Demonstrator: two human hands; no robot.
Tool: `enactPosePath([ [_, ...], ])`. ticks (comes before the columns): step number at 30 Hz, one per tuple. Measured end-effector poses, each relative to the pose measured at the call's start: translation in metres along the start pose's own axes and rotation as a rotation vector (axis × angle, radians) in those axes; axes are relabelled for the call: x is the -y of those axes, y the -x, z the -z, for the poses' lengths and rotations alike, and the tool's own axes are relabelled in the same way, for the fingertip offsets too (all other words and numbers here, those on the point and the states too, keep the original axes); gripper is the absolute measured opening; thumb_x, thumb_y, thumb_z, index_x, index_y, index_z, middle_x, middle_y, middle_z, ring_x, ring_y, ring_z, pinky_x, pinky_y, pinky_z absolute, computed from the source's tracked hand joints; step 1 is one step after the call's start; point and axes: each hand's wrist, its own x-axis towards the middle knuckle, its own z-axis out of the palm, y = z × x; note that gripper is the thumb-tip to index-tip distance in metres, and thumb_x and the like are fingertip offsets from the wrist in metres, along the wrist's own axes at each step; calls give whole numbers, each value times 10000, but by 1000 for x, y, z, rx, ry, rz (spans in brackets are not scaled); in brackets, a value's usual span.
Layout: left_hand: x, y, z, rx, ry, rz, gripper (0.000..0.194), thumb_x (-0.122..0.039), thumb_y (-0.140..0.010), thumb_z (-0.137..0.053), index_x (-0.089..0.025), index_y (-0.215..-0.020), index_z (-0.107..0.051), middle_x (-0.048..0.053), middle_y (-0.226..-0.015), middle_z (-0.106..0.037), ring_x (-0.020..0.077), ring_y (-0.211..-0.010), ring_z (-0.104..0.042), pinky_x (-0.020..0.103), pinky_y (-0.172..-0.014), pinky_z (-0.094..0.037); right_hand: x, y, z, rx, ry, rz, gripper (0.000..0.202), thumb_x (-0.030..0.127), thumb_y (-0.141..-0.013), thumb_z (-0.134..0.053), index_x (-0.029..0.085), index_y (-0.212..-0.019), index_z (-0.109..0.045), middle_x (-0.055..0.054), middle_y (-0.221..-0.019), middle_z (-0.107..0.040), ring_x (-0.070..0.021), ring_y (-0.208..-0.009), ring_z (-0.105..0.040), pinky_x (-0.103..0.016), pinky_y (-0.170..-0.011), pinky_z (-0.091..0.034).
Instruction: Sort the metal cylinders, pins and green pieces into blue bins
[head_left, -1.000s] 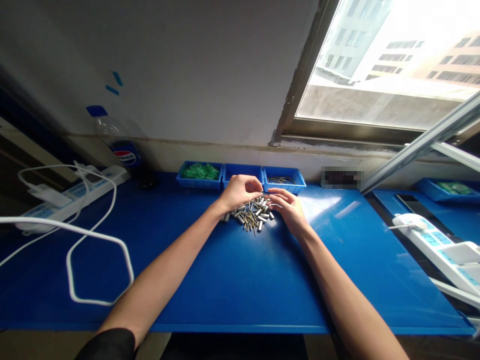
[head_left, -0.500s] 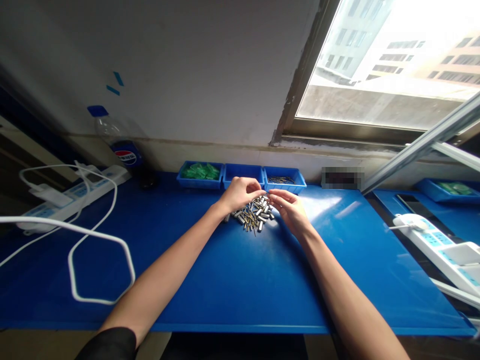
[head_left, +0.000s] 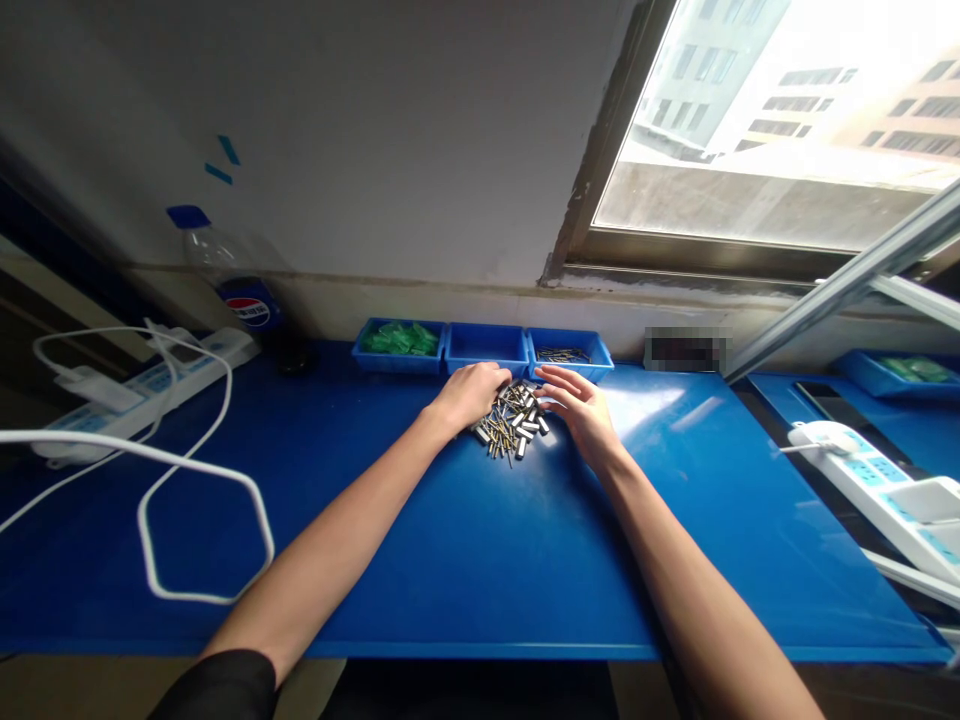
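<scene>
A pile of small metal parts (head_left: pixel 510 425) lies on the blue table (head_left: pixel 480 550), mixing thin brass-coloured and dark pins with short silvery blocks. At the pile's left edge is my left hand (head_left: pixel 471 393), its fingers curled down and closed. Its fingertips are hidden, so I cannot make out what is between them. My right hand (head_left: pixel 581 408) is over the right edge of the pile, its fingers apart and nothing visible in them.
Behind the pile stand three blue bins: one with green packets (head_left: pixel 403 339), a middle bin (head_left: pixel 487 369), and one with thin metal pins (head_left: pixel 564 355). A cola bottle (head_left: pixel 251 305), power strip (head_left: pixel 150 395) and white cable (head_left: pixel 259 510) are at left. Another power strip (head_left: pixel 877 475) is at right.
My hands were together above the pile, fingertips meeting. Now they are apart: the left has lowered to the pile's left side, and the right hand's fingers have spread.
</scene>
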Motion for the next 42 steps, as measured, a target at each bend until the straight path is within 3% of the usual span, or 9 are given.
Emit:
enactPosePath([
  [6, -5, 2, 2, -22, -57, 20, 329, -52, -901, -575, -229, -1112, -754, 102, -1022, -767, 260, -913, -737, 297, -770, -534, 3, 1, -1, -17, -29, -17, 402, 396, -765, -870, 275, -1140, -791, -80, -1301, -773, -236, -940, -761, -371, -813, -618],
  [10, -6, 1, 6, -101, 24, 6, 347, -35, -887, -556, -207, -1108, -760, 108, -1023, -766, 260, -909, -733, 311, -769, -544, 3, 2, -1, -22, -42, -22, 386, 395, -772, -864, 267, -1129, -790, -83, -1278, -782, -226, -924, -756, -360, -806, -605],
  [16, -8, -5, 13, -295, 506, -46, 193, -91, -828, -682, -171, -977, -775, 56, -903, -794, 194, -809, -751, 296, -791, -599, 2, 2, 0, -10, -3, -9, 385, 413, -788, -866, 257, -1130, -785, -78, -1174, -813, -219, -885, -753, -355, -800, -598],
  [20, -12, -6, 14, -293, 818, 14, 172, -182, -807, -768, -146, -973, -796, 76, -929, -821, 212, -874, -789, 305, -828, -633, 2, 3, -3, 32, 43, 1, 407, 442, -795, -872, 254, -1145, -786, -71, -1083, -825, -231, -912, -759, -361, -815, -588],
  [25, -11, -7, 11, -262, 941, 30, 198, -232, -787, -815, -125, -953, -809, 92, -932, -826, 210, -874, -793, 311, -857, -640, 3, 5, -8, 67, -20, -26, 406, 453, -762, -912, 245, -1094, -805, -57, -977, -825, -223, -890, -755, -371, -854, -581],
  [31, -10, -6, 8, -235, 885, -17, 186, -230, -808, -802, -136, -968, -814, 80, -927, -829, 203, -866, -795, 294, -836, -640, 2, 3, -6, 34, -118, -57, 332, 415, -723, -952, 258, -994, -839, -52, -936, -827, -220, -889, -767, -390, -924, -587],
  [34, -6, -5, 8, -253, 691, -12, 162, -187, -849, -744, -143, -986, -818, 75, -935, -831, 206, -852, -792, 300, -830, -639, 0, 1, -4, 9, -111, -37, 322, 418, -743, -940, 260, -1004, -838, -63, -986, -834, -238, -918, -781, -432, -977, -590],
  [38, 2, -4, 6, -197, 286, -14, 242, -93, -869, -666, -164, -1029, -833, 90, -1047, -835, 247, -964, -791, 350, -936, -622, -3, -1, 0, -48, -67, 68, 474, 406, -748, -935, 277, -1183, -798, -90, -1247, -799, -289, -1115, -771, -476, -1069, -568],
  [42, 4, -3, -1, -97, 160, -45, 317, -45, -887, -634, -185, -1099, -824, 91, -1184, -810, 256, -1091, -772, 343, -1009, -596, -1, 0, -1, -78, -10, 94, 604, 416, -756, -914, 286, -1315, -726, -104, -1405, -728, -310, -1216, -735, -480, -1055, -582],
])
